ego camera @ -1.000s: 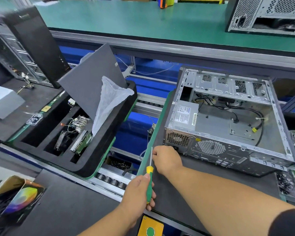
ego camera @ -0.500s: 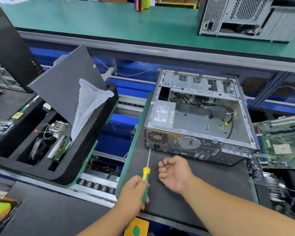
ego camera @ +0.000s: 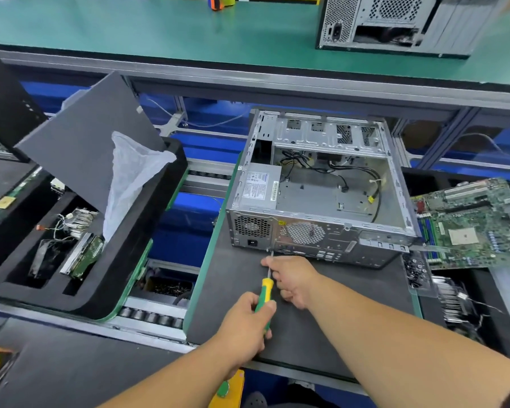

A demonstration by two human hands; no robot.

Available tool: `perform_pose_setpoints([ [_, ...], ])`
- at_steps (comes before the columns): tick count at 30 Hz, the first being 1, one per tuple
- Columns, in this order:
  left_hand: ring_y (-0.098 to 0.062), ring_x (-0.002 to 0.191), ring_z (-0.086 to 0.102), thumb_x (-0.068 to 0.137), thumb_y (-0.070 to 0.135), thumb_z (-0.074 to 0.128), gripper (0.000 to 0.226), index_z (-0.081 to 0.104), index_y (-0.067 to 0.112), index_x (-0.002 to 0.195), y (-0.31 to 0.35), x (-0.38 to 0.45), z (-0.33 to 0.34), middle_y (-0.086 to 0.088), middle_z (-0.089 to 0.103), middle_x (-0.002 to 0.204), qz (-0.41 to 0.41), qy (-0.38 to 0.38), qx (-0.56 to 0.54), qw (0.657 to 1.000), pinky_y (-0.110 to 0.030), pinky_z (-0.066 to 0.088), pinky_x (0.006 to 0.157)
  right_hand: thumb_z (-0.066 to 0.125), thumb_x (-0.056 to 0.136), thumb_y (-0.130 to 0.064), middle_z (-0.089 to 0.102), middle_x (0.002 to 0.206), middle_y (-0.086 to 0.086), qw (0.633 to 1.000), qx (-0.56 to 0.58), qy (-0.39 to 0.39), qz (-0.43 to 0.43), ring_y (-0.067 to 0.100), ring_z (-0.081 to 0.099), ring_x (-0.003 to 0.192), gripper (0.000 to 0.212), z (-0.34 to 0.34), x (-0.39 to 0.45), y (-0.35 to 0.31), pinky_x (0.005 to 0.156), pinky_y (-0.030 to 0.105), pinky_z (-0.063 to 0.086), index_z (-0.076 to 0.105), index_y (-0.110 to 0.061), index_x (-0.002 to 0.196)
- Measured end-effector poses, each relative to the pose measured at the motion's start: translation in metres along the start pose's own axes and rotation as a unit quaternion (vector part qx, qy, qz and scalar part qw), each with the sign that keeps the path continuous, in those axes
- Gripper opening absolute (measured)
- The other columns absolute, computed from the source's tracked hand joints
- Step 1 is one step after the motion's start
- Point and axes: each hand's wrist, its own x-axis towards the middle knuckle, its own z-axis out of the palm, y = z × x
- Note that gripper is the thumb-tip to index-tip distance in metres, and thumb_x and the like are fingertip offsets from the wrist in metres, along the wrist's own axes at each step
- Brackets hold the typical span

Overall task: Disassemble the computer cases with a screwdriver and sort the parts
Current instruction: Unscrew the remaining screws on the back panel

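Dark mat [ego camera: 321, 325] on a workbench, conveyor rollers [ego camera: 150, 316] alongside.

Nearest, left hand [ego camera: 243, 326] wrapped round the green-and-yellow handle of a screwdriver [ego camera: 264, 293], shaft aimed up at the lower rear edge of the open computer case [ego camera: 321, 201]. Just beyond, right hand [ego camera: 292, 279] with fingers curled, fingertips pinching the metal shaft. Case lying on its side on the mat, power supply [ego camera: 259, 187] and cables still inside. To the right, a green motherboard [ego camera: 471, 225]; to the left, a black foam tray [ego camera: 106, 278] holding parts. Farther back, a second case [ego camera: 395, 22] on the green table [ego camera: 159, 28].
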Motion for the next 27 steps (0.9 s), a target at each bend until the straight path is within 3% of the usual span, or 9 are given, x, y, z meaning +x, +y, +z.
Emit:
perform_pose_setpoints([
  [5,-0.016,0.054,0.048,0.104,0.032,0.056,0.018,0.054,0.016,0.111,-0.003,0.0,0.004,-0.01,0.064,0.078,-0.005,0.011,-0.016,1.0,-0.026,0.043,0.05,0.068,0.097,-0.037,0.034,0.054,-0.004,1.0,-0.019,0.002,-0.014,0.012,0.018,0.043,0.029,0.002,0.002,0.002,0.042,0.02,0.014,0.074,-0.012,0.109],
  [21,-0.005,0.051,0.051,0.101,0.04,0.062,0.017,0.059,0.025,0.109,-0.015,0.007,0.002,-0.003,0.063,0.075,0.025,0.034,-0.033,0.999,-0.024,0.048,0.053,0.068,0.096,-0.04,0.035,0.057,-0.001,0.998,-0.052,0.016,0.009,0.014,0.018,0.044,0.03,0.004,0.006,-0.003,0.043,0.023,0.016,0.073,-0.012,0.104],
  [25,-0.009,0.077,0.063,0.092,0.052,0.07,0.029,0.053,0.033,0.106,-0.019,0.009,0.002,0.003,0.068,0.093,0.053,0.08,0.081,0.992,-0.031,0.054,0.071,0.068,0.096,-0.041,0.035,0.06,-0.001,0.998,-0.055,0.026,-0.001,0.014,0.019,0.045,0.033,0.006,0.007,-0.002,0.045,0.022,0.016,0.072,-0.01,0.106],
  [27,-0.009,0.086,0.064,0.088,0.055,0.074,0.036,0.05,0.035,0.105,-0.02,0.011,0.002,0.007,0.065,0.096,0.056,0.117,0.136,0.982,-0.031,0.054,0.073,0.068,0.096,-0.041,0.037,0.06,-0.001,0.998,-0.059,0.03,0.002,0.014,0.019,0.043,0.035,0.006,0.008,-0.003,0.044,0.022,0.016,0.072,-0.009,0.108],
])
